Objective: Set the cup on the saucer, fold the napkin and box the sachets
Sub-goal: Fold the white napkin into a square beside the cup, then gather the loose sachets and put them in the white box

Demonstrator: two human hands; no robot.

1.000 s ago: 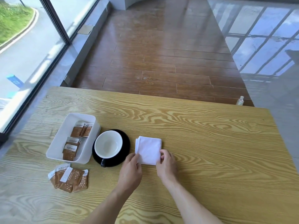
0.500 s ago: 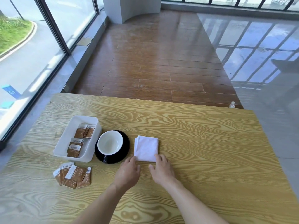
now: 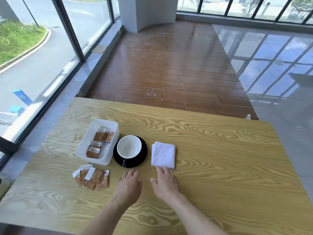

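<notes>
Head view: cup (image 3: 129, 146) sits on black saucer (image 3: 141, 157); folded napkin (image 3: 163, 155) just right of it. Right hand (image 3: 165, 181) flat, fingertips touching napkin's near edge. Left hand (image 3: 129, 184) relaxed, holding nothing. Some sachets (image 3: 91, 178) loose beside white box (image 3: 86, 148).

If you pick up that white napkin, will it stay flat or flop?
The folded napkin would probably flop: it looks like soft cloth in loose layers. It likely weighs little, so it may unfold when lifted by one corner. It should not roll.
</notes>
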